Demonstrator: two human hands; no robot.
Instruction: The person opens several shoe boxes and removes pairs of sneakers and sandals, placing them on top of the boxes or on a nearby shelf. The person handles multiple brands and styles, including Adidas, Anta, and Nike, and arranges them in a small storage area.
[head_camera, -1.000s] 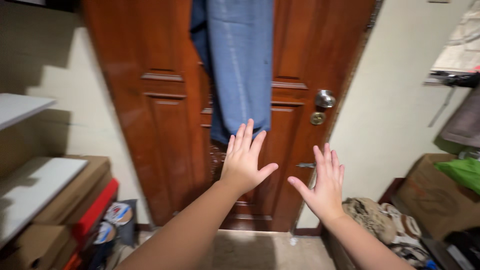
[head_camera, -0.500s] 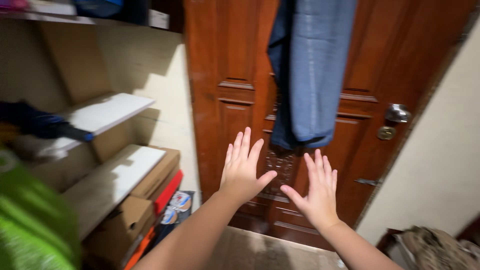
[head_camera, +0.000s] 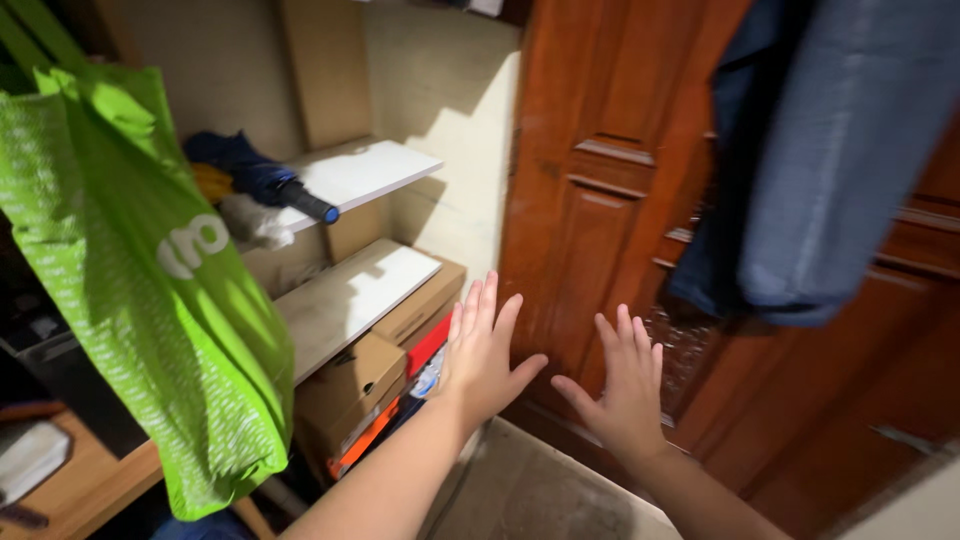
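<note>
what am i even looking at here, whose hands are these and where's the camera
The camera sits on a person's head and looks down and forward, so the two bare arms reaching into view are that person's own. The left hand and right hand are both open, fingers spread, holding nothing, raised in front of a brown wooden door. Blue jeans hang over the door. To the left are white shelves; the upper one carries a folded dark blue umbrella. Cardboard boxes are stacked under the lower shelf, and a green shopping bag hangs nearest the camera.
</note>
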